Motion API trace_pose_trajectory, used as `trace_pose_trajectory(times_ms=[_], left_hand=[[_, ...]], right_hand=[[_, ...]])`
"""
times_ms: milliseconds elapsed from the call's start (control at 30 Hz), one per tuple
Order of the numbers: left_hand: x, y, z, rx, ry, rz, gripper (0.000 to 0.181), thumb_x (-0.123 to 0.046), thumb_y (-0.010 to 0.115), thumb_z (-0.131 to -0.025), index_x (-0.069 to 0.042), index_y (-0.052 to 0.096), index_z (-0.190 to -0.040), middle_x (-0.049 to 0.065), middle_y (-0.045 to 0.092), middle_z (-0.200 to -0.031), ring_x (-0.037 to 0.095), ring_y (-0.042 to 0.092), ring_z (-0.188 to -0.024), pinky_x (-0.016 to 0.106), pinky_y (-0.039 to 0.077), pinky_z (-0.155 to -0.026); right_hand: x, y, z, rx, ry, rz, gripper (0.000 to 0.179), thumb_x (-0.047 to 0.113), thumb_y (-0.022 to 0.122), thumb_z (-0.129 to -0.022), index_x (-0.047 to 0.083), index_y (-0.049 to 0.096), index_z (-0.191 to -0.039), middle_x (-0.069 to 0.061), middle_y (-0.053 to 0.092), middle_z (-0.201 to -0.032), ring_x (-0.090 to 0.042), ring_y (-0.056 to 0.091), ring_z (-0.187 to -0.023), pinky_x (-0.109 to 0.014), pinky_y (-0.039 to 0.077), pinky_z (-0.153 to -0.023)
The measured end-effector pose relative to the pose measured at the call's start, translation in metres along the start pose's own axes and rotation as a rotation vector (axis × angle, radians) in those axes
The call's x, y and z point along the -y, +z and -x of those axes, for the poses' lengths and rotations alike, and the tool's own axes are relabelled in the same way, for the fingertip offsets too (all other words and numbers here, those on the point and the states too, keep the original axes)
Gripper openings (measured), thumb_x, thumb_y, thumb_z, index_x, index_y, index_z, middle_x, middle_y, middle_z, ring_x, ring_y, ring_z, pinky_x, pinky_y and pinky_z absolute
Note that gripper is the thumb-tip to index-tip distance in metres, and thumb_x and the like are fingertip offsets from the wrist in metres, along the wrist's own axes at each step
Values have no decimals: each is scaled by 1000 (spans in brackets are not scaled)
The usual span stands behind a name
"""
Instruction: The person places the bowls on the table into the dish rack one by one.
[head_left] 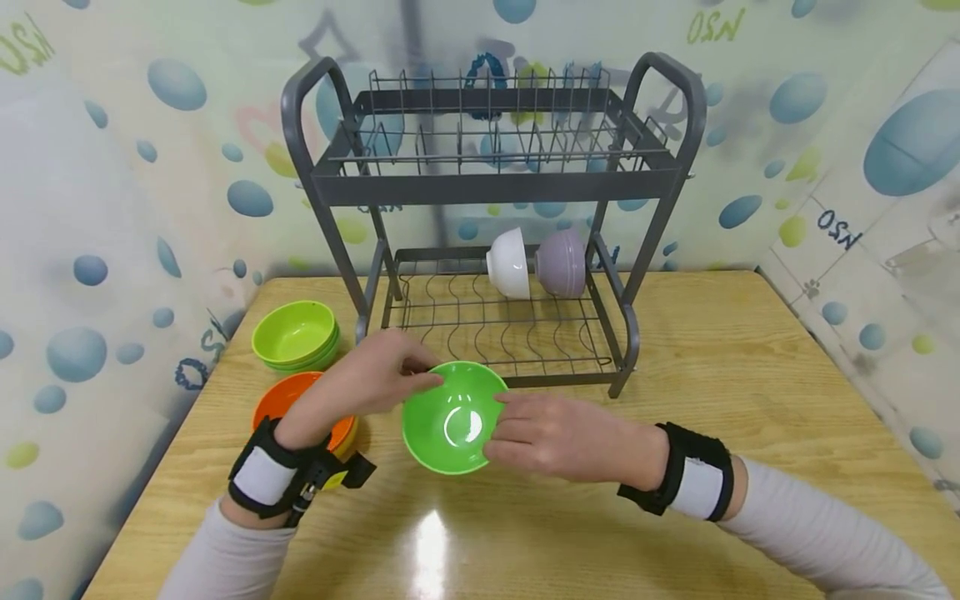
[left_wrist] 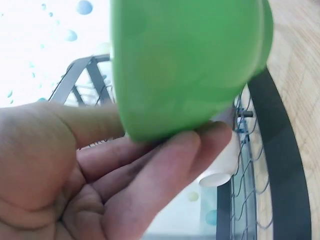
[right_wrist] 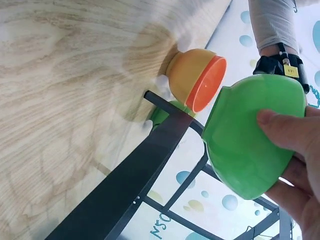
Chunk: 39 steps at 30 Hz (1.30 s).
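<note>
Both hands hold a bright green bowl [head_left: 442, 437] above the table, in front of the dish rack, its inside facing up toward the head camera. My left hand [head_left: 378, 371] pinches the bowl's upper-left rim; in the left wrist view its fingers [left_wrist: 165, 160] lie against the green wall. At the right side, my right hand [head_left: 566, 437] grips the rim. The right wrist view has its thumb [right_wrist: 282, 130] pressed on the outside of the bowl, and the other fingertips are partly hidden behind it.
The two-tier dark grey rack [head_left: 495, 190] stands at the back. On its lower tier, a white bowl [head_left: 510, 265] and a purple bowl [head_left: 562, 265] sit tilted on their sides. Stacked lime-green bowls [head_left: 294, 332] and orange bowls [head_left: 281, 396] stand left on the wooden table [head_left: 600, 533].
</note>
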<state>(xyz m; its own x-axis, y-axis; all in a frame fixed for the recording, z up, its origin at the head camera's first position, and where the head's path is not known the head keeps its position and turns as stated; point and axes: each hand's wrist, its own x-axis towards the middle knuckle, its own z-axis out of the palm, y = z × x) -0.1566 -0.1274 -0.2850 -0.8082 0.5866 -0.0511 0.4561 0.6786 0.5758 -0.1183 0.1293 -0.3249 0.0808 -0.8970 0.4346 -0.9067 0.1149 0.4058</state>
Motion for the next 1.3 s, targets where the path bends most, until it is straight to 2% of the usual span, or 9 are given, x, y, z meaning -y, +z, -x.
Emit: trace_pose_trajectory(times_ms=[167, 400, 533, 633, 700, 933, 1033, 1133, 1300], left_hand=[[10, -14, 13, -81, -147, 57, 28, -32, 63, -92, -12, 74, -106, 3, 74, -87, 12, 66, -68, 26, 55, -62], [32, -42, 33, -227, -282, -23, 33, -34, 60, -93, -6, 73, -107, 6, 73, -80, 14, 64, -72, 28, 50, -64], [47, -52, 38, -260, -334, -77, 37, -35, 60, -93, -3, 72, -109, 9, 72, -85, 19, 62, -78, 29, 49, -64], [57, -56, 35, -247, -377, -127, 42, -39, 58, -93, -5, 71, -113, 12, 72, -99, 24, 60, -88, 33, 51, -70], [64, -56, 31, -218, -389, -119, 45, -41, 58, -93, -5, 70, -116, 14, 71, -106, 26, 59, -93, 35, 51, -73], [75, -51, 13, -159, -432, 0, 46, -39, 55, -95, 2, 68, -114, 14, 73, -94, 18, 67, -80, 29, 53, -70], [76, -51, 10, -135, -462, 54, 47, -38, 55, -95, 3, 66, -116, 14, 73, -97, 16, 68, -80, 33, 56, -76], [78, -52, 9, -99, -473, 93, 48, -39, 56, -95, 2, 65, -118, 13, 73, -99, 15, 67, -81, 37, 57, -82], [83, -54, 5, -49, -463, 144, 43, -33, 57, -95, 2, 64, -119, 12, 72, -99, 16, 68, -84, 35, 57, -82]], right_hand=[[-8, -2, 0, -17, 10, -26, 17, 6, 68, -84, 12, 67, -99, 4, 72, -96, -7, 66, -94, -30, 50, -99], [-22, -9, -3, -13, 29, -65, 19, 4, 70, -81, 11, 69, -98, 4, 72, -93, -6, 66, -91, -29, 50, -98], [-35, -17, -8, -26, 93, -134, 18, 2, 70, -81, 11, 70, -98, 3, 73, -93, -6, 67, -92, -29, 50, -98], [-49, -23, -13, -32, 160, -183, 12, 5, 67, -86, 11, 70, -96, 4, 73, -93, -6, 67, -94, -28, 50, -97], [-59, -25, -15, -38, 209, -229, 11, 6, 66, -87, 11, 70, -96, 3, 74, -94, -7, 68, -95, -29, 51, -97], [-95, -19, -19, -87, 415, -522, 26, 9, 69, -85, 7, 72, -110, -6, 73, -107, -15, 68, -101, -27, 54, -91], [-109, -13, -23, -85, 514, -619, 28, 10, 68, -86, 6, 71, -114, -6, 73, -108, -12, 68, -98, -26, 55, -85], [-119, -8, -29, -62, 651, -720, 31, 12, 67, -87, 8, 69, -118, -5, 73, -108, -8, 66, -96, -27, 55, -81], [-136, 3, -41, -96, 894, -1020, 38, 14, 62, -92, 9, 61, -130, -8, 68, -122, -11, 65, -106, -31, 54, -92]])
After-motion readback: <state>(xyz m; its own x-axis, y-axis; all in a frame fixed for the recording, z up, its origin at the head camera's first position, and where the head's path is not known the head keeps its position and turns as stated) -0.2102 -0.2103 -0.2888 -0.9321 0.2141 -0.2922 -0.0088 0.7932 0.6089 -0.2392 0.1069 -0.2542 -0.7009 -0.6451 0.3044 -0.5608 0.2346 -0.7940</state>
